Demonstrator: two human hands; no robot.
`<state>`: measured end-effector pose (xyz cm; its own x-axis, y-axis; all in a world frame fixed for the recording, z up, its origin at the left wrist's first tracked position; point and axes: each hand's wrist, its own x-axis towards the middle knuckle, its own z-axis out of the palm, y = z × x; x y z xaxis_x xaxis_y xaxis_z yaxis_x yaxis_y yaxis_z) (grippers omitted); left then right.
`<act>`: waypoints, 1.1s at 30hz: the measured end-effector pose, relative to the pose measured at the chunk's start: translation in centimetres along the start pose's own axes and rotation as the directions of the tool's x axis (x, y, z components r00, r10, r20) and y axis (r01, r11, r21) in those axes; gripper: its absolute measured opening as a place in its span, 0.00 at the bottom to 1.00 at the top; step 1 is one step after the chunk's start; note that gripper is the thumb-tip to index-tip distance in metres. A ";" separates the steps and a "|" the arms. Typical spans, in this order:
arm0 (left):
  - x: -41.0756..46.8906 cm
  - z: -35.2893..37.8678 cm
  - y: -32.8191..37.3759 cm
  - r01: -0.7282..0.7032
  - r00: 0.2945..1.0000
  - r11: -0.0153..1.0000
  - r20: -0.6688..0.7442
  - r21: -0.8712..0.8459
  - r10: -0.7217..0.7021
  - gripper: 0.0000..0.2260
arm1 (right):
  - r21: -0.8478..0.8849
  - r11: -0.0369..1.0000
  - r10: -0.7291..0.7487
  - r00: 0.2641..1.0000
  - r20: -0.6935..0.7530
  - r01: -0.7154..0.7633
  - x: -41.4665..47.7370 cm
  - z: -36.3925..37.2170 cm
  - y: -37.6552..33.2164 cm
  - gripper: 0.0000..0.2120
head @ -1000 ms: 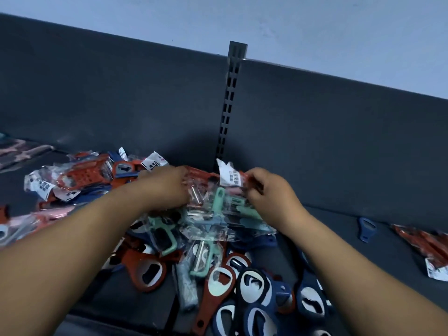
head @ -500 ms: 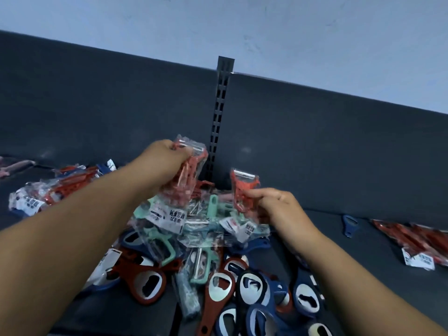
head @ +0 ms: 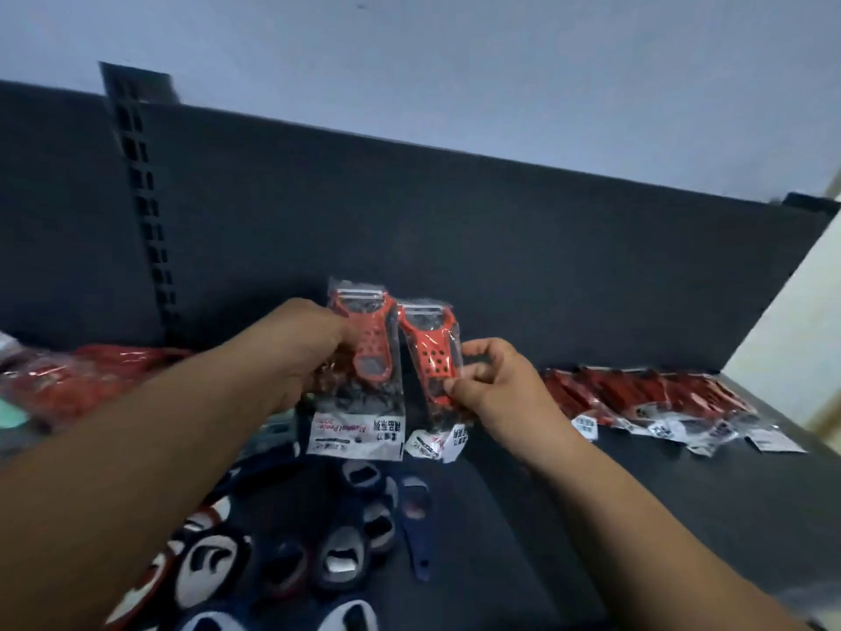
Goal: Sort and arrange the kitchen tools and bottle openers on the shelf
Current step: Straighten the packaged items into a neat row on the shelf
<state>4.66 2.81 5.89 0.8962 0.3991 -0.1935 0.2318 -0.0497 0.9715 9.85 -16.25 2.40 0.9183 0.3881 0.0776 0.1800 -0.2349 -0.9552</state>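
While both arms are reaching in from the bottom of the frame, two packets are being held up side by side at the centre, above the shelf (head: 614, 516).

Item one: the left hand (head: 314, 352) is gripping the first peeler packet (head: 364, 371), with its fingers curled round the packet's left edge. The red peeler inside is standing blade upward and the white label card is hanging at the bottom.

Item two: the right hand (head: 491, 389) is pinching the second peeler packet (head: 430, 371) by its right edge, between thumb and fingertips. This packet is tilting slightly, and its left edge is touching or overlapping the first; which of the two cannot be told.

Item three: a row of red packets (head: 660, 398) is lying flat at the right of the frame, along the foot of the back panel (head: 455, 243), with their white labels pointing toward the viewer.

Item four: bottle openers (head: 336, 553), dark blue and red with pale centres, are lying heaped at the lower left, blurred.

Item five: one blue opener (head: 418, 530) is lying just right of that heap, its handle pointing toward the bottom of the frame.

Item six: more red packets (head: 91, 380) are lying piled at the far left, blurred and partly behind the left forearm.

Item seven: a slotted post (head: 145, 220) is standing at the upper left, dividing the dark panel, and a pale wall (head: 455, 61) is filling the top of the frame.
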 end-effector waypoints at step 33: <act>6.5 30.7 -3.0 -0.290 0.926 0.387 0.154 0.875 0.346 0.23 | -0.824 0.566 -0.105 0.992 -0.076 -0.003 6.4 -28.0 13.4 0.20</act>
<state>21.41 -22.51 -2.50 0.9679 0.2118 0.1355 0.1611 -0.9362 0.3123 27.97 -41.84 -1.90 0.9186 0.3416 0.1985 0.3892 -0.8688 -0.3060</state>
